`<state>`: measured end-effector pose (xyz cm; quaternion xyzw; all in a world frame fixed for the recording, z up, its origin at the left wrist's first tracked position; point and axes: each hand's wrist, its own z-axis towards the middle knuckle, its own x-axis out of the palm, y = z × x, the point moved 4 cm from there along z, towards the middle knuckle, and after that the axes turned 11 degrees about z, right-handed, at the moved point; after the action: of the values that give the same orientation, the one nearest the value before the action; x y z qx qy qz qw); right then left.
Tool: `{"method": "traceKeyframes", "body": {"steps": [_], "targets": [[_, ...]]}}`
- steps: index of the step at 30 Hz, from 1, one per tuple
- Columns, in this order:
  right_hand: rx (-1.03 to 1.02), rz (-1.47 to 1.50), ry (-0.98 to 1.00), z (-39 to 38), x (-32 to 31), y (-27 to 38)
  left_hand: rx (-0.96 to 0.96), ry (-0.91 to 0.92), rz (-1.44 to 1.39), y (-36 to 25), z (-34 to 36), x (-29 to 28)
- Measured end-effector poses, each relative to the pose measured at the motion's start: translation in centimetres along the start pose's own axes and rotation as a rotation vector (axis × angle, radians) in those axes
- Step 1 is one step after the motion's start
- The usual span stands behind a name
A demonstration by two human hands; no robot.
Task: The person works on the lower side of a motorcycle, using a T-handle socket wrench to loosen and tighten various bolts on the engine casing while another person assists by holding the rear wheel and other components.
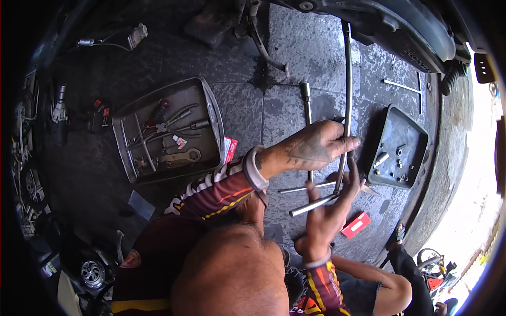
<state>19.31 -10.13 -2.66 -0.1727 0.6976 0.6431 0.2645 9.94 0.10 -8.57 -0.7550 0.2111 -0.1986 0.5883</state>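
My left hand (334, 141) is closed around the long shaft of a metal T-handle wrench (348, 79). The shaft's far end reaches up to dark motorcycle parts (390, 31) at the top. At the near end my right hand (329, 216) has its thumb and fingers around the handle, with one end of the crossbar sticking out to the left. A second T-handle wrench (308, 105) lies on the floor beneath my hands, partly covered by them. Right of my right hand is a small red box (356, 225).
A dark tray (212, 113) at left holds pliers and a flat wrench (182, 157). The tray (424, 139) at right holds sockets and small parts. Another T-shaped tool (403, 85) lies beyond it. A metal stand leg (266, 52) juts down at the top; a power tool (60, 118) lies far left.
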Motion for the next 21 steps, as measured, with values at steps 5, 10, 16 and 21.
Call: {"method": "traceKeyframes", "body": {"steps": [5, 10, 16, 21], "targets": [[0.390, 1.708, -0.123, 0.7, 3.7, -2.0, 0.017, 0.010, -0.137, -0.5, -0.6, -0.4], [0.435, 0.943, -0.153, -0.8, 1.0, -2.7, 0.078, -0.088, -0.083, 0.0, -0.3, -0.3], [0.307, 0.486, -0.151, -1.3, -1.0, -2.6, -0.129, -0.009, -0.075, -0.4, -0.3, 0.0], [0.690, 1.364, -0.242, -3.0, 4.4, -6.8, -0.087, 0.059, -0.277, -2.1, -0.6, -0.7]]}}
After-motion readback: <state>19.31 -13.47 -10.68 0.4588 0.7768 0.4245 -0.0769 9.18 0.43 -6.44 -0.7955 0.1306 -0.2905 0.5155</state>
